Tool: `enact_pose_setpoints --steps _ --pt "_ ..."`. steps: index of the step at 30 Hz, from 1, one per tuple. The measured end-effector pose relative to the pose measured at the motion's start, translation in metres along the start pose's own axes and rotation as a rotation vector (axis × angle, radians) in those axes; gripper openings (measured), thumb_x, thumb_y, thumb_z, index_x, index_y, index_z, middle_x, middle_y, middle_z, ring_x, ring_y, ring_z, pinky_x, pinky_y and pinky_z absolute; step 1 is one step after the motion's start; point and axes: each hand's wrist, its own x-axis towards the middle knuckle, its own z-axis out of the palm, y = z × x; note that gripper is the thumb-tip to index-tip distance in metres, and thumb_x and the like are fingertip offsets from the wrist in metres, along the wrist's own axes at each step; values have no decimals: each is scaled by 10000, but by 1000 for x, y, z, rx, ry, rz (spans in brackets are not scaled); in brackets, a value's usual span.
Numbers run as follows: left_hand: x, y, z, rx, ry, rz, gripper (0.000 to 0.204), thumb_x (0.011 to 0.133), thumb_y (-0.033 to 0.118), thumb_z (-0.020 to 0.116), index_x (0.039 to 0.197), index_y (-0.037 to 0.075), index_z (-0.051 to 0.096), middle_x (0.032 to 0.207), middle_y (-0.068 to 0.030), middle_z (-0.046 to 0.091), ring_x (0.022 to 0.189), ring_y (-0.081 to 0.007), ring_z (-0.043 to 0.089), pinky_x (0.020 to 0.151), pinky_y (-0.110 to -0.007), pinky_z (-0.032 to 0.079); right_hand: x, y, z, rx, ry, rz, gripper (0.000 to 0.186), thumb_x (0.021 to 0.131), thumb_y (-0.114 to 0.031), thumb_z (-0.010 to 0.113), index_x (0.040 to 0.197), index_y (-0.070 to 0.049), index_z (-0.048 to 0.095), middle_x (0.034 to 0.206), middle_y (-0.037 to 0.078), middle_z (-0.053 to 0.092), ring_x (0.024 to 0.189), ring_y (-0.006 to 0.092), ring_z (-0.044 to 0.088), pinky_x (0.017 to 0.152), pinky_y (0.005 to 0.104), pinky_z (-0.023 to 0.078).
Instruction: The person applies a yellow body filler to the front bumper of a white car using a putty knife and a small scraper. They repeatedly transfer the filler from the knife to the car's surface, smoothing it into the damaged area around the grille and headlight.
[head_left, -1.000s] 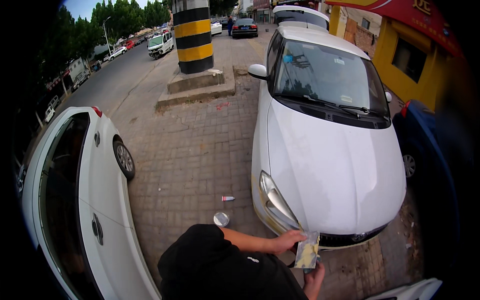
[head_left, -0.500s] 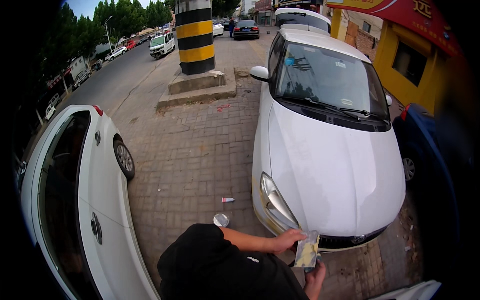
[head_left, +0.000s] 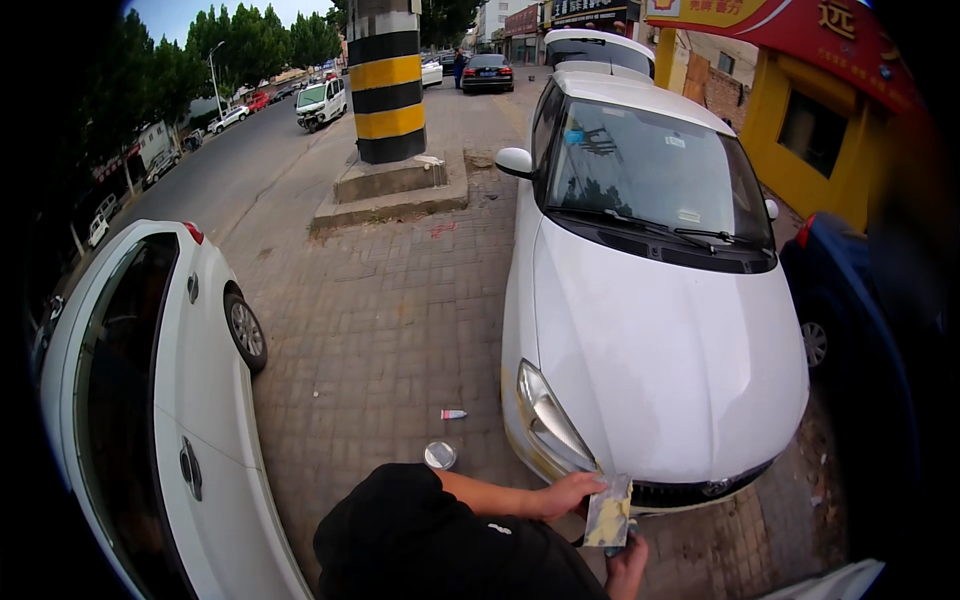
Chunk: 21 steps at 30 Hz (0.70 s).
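My left hand [head_left: 570, 496] grips the upper edge of a small flat board [head_left: 607, 512] smeared with pale yellow putty. Just below the board's lower right corner is my right hand [head_left: 628, 566], its fingers curled. A bit of blue-green shows at those fingertips, too small and covered to name. Both hands are in front of a white car [head_left: 650, 380], close to its black grille and a headlight [head_left: 550, 415]. Yellowish patches mark the bumper [head_left: 530, 450] below that headlight.
On the brick paving lie a round tin [head_left: 440, 455] and a small white-and-red tube [head_left: 453, 414]. Another white car [head_left: 205, 420] stands at the left. A striped pillar [head_left: 387, 90] rises from a concrete base behind. A blue car [head_left: 850, 310] is at the right.
My view has tilted up slightly, so the scene sits lower. The board has turned a little in my hands, and both hands keep their places beside it.
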Motion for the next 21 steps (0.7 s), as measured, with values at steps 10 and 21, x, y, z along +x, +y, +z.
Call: enact_pose_setpoints --steps 10,21 --pt "0 -5 -4 17 -17 -8 265 984 230 511 1143 29 578 994 -63 671 861 -165 671 718 -354 578 2 0 -6 -16 -7 2 404 827 -198 499 1176 -1 555 1250 180 586 1168 360 549 1031 504 413" --pt "3 -13 -9 2 -12 -12 293 989 250 502 1180 39 575 1039 -46 662 926 -153 656 746 -363 565 -5 3 2 34 -1 -6 397 851 -179 471 1200 4 527 1212 182 592 1124 361 569 1009 504 432"
